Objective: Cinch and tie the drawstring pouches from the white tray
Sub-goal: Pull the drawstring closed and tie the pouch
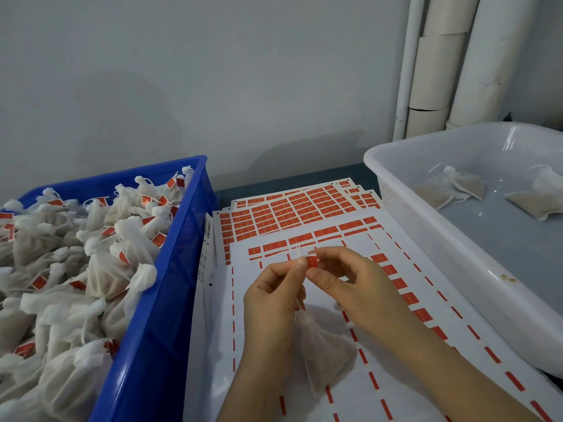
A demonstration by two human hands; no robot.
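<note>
At nine o'clock a deep blue crate [158,300] holds off-white pouches [100,275] dotted with red labels. The label sheets [289,214] at centre are white, gridded with red rectangles (dashed red lines lower down). At six o'clock the drawstring pouch [326,357] is translucent cream, its label [312,262] red. At three o'clock, the tray [457,248] is milky white.

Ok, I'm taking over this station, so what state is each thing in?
Blue crate: heaped with tied, labelled pouches.
White tray: holds a few flat pouches.
Top label sheet: mostly peeled.
Held pouch: cinched, hanging.
Left hand: pinches drawstring.
Right hand: pinches red label.
</note>
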